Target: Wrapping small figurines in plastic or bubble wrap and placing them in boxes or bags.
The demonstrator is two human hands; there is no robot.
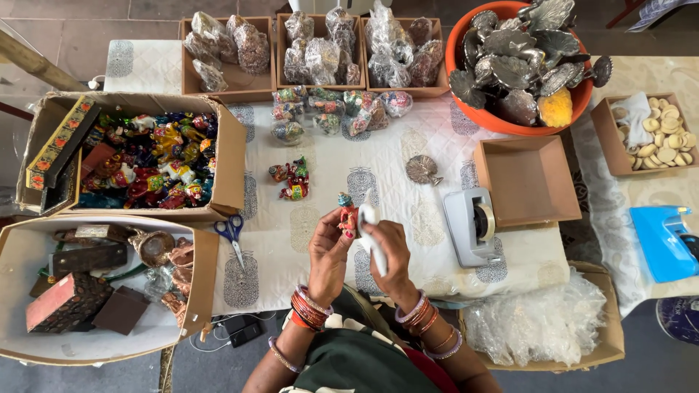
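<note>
Left hand (329, 251) pinching a small painted figurine (347, 215) at fingertips, held up above the surface (328, 182). Right hand (389, 255) closed around a white tool (371, 236), its tip just beside the figurine. Bangles on both wrists. Just beyond, a few more figurines (291, 179) lying on the patterned cloth, with a silver leaf-shaped piece (421, 169) to the right. Tape dispenser (470, 225) near the right hand, empty box (528, 180) behind it. Scissors (231, 234) left of the hands. Farther left, a carton (227, 156) of coloured figurines. At the far edge, boxes of wrapped pieces (320, 54) and an orange bowl (502, 122) of silver items.
</note>
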